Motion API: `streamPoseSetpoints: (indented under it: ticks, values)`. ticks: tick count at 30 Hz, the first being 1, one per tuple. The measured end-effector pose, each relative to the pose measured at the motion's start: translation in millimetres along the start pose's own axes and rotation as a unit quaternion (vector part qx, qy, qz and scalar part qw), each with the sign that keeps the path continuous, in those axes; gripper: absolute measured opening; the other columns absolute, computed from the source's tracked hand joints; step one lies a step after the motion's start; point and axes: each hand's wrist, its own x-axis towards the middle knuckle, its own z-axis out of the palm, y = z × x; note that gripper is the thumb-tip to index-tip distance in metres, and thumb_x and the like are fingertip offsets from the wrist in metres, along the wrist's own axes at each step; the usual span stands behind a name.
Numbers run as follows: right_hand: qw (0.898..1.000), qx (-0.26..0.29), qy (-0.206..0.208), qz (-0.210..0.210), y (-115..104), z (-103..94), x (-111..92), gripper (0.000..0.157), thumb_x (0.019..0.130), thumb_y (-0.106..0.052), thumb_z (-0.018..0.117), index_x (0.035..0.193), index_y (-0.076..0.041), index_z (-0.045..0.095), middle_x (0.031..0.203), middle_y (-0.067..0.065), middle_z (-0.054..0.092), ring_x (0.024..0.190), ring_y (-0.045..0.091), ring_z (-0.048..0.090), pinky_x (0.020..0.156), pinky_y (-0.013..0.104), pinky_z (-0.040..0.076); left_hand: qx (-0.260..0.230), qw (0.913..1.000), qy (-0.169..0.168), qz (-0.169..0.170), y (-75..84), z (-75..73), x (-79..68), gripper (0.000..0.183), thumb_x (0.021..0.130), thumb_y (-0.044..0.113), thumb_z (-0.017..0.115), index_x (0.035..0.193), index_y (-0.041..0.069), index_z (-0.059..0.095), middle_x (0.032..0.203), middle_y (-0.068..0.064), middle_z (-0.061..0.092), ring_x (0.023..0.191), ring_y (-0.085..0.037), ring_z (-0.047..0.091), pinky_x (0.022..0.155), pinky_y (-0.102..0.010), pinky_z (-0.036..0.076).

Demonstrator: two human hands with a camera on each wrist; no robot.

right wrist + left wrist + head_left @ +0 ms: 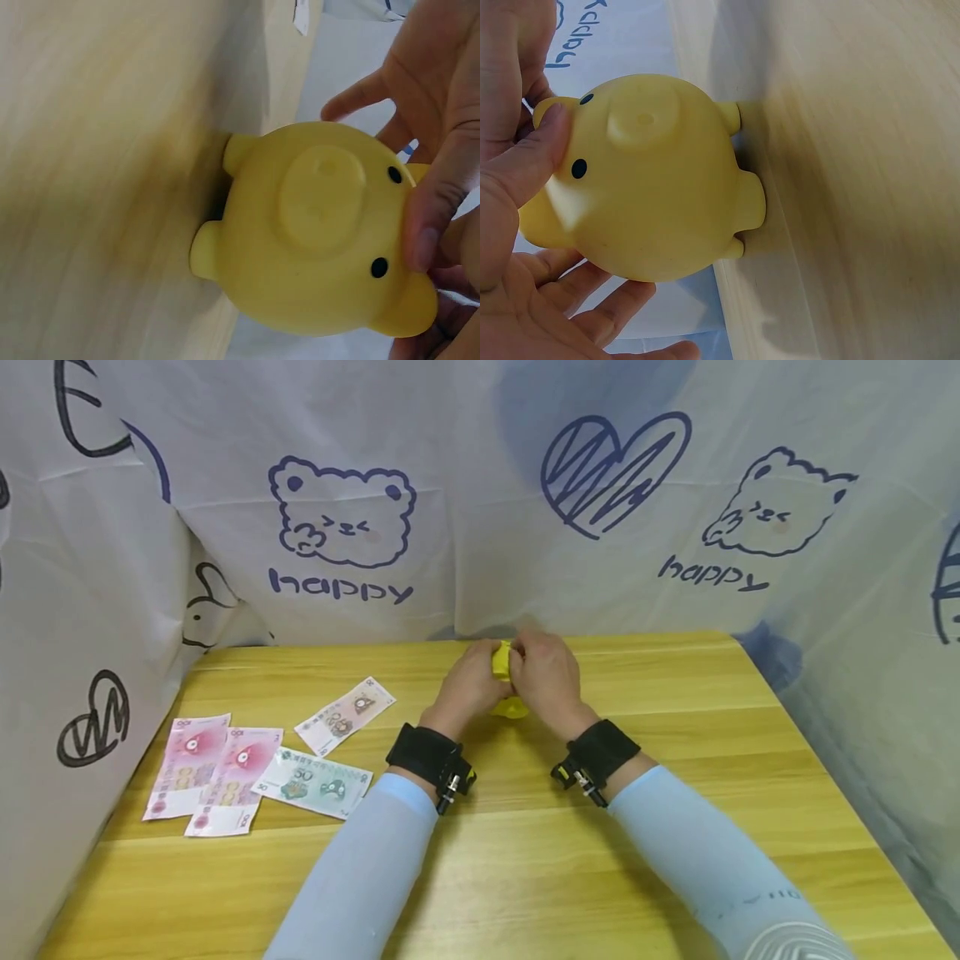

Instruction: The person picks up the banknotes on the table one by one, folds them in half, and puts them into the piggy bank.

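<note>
A yellow piggy bank (667, 172), with dark eyes and a round snout, stands at the table's back edge, its feet at the tabletop. My left hand (471, 685) holds it from the left; in the left wrist view the thumb lies by the ear and eye, with the other fingers around the far side. From the other side my right hand (551, 678) grips it, thumb (431, 217) above the eyes and fingers along its side. In the head view both hands cover most of the piggy bank (501, 662). Its top is largely hidden behind the thumbs.
Left on the wooden table (525, 877) lie two pink banknotes (186, 760), overlapping. Beside them are a green 50 banknote (315, 783) and a brownish banknote (345, 716). A white printed cloth (480, 510) hangs behind the table's back edge.
</note>
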Motion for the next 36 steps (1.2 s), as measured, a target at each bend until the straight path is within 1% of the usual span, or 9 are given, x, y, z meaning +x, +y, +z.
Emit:
streamPoseSetpoints:
  ticks: [4, 8, 13, 19, 22, 26, 30, 33, 36]
  values:
    - [0.999, -0.010, 0.007, -0.039, 2.3, 0.3, -5.2, 0.023, 0.095, -0.016, 0.053, 0.092, -0.004, 0.073, 0.087, 0.012, 0.068, 0.081, 0.028, 0.058, 0.073, 0.041, 0.052, 0.012, 0.9998, -0.008, -0.016, 1.6, -0.7, -1.3, 0.064, 0.080, 0.025, 0.077, 0.135, 0.008, 0.048, 0.127, -0.010, 0.054, 0.107, -0.023, 0.052, 0.094, -0.040, 0.049]
    - [0.996, -0.025, 0.027, -0.085, 5.9, 0.8, -16.6, 0.026, 0.096, -0.015, 0.053, 0.104, -0.001, 0.072, 0.093, 0.016, 0.069, 0.086, 0.029, 0.058, 0.080, 0.042, 0.049, 0.023, 0.9994, -0.014, -0.023, 1.9, -0.4, -2.1, 0.072, 0.082, 0.026, 0.074, 0.142, 0.005, 0.041, 0.139, -0.014, 0.048, 0.118, -0.026, 0.049, 0.101, -0.043, 0.046]
    - [0.996, -0.005, 0.050, -0.079, 8.1, 1.5, -25.4, 0.028, 0.096, -0.017, 0.052, 0.115, 0.000, 0.066, 0.103, 0.017, 0.068, 0.091, 0.031, 0.057, 0.077, 0.043, 0.049, 0.025, 0.9995, -0.009, -0.014, 2.8, -0.8, -2.7, 0.073, 0.081, 0.027, 0.077, 0.141, 0.005, 0.042, 0.138, -0.014, 0.050, 0.118, -0.026, 0.050, 0.102, -0.042, 0.046]
    - [0.991, -0.013, 0.077, -0.104, 8.9, 1.4, -28.1, 0.024, 0.095, -0.015, 0.053, 0.104, -0.001, 0.071, 0.096, 0.016, 0.068, 0.088, 0.032, 0.057, 0.073, 0.042, 0.050, 0.021, 0.9997, -0.008, -0.009, 4.4, -1.1, -3.2, 0.072, 0.081, 0.026, 0.077, 0.140, 0.004, 0.043, 0.135, -0.013, 0.052, 0.114, -0.025, 0.052, 0.098, -0.042, 0.048]
    - [0.990, -0.023, 0.072, -0.116, 8.4, -0.5, -27.1, 0.025, 0.096, -0.014, 0.052, 0.104, -0.001, 0.072, 0.094, 0.016, 0.067, 0.088, 0.032, 0.057, 0.074, 0.042, 0.049, 0.020, 0.9997, -0.008, -0.009, 4.9, -1.1, -3.4, 0.071, 0.081, 0.026, 0.077, 0.140, 0.005, 0.043, 0.134, -0.013, 0.052, 0.112, -0.024, 0.052, 0.097, -0.041, 0.048]
    - [0.995, -0.020, 0.024, -0.092, 7.9, -4.1, -25.0, 0.028, 0.098, -0.016, 0.049, 0.111, -0.001, 0.069, 0.100, 0.016, 0.065, 0.091, 0.032, 0.055, 0.076, 0.043, 0.049, 0.023, 0.9997, -0.007, -0.006, 4.5, -0.8, -3.0, 0.069, 0.081, 0.028, 0.077, 0.138, 0.006, 0.045, 0.131, -0.012, 0.053, 0.108, -0.023, 0.052, 0.094, -0.040, 0.049]
    - [0.999, 0.018, -0.023, -0.042, 7.4, -6.2, -23.9, 0.032, 0.098, -0.022, 0.050, 0.120, -0.002, 0.064, 0.107, 0.016, 0.062, 0.097, 0.032, 0.052, 0.082, 0.045, 0.047, 0.018, 0.9998, -0.006, -0.004, 3.8, -1.4, -2.7, 0.070, 0.079, 0.028, 0.078, 0.137, 0.006, 0.046, 0.130, -0.012, 0.054, 0.108, -0.023, 0.052, 0.094, -0.040, 0.048]
    - [0.998, 0.050, -0.022, -0.020, 8.4, -5.4, -26.0, 0.036, 0.096, -0.023, 0.054, 0.125, 0.000, 0.059, 0.112, 0.017, 0.061, 0.101, 0.032, 0.051, 0.087, 0.045, 0.045, 0.011, 0.9999, -0.004, -0.003, 4.4, -1.2, -3.5, 0.071, 0.079, 0.027, 0.078, 0.138, 0.005, 0.044, 0.132, -0.013, 0.054, 0.111, -0.024, 0.051, 0.098, -0.041, 0.047]
    - [0.998, 0.068, -0.004, -0.016, 9.8, -3.5, -30.2, 0.039, 0.095, -0.023, 0.057, 0.126, 0.001, 0.057, 0.115, 0.018, 0.060, 0.104, 0.032, 0.050, 0.088, 0.045, 0.045, 0.003, 1.0000, 0.001, 0.009, 3.8, 0.6, -5.8, 0.071, 0.079, 0.026, 0.078, 0.136, 0.004, 0.043, 0.128, -0.012, 0.055, 0.111, -0.024, 0.052, 0.099, -0.041, 0.047]
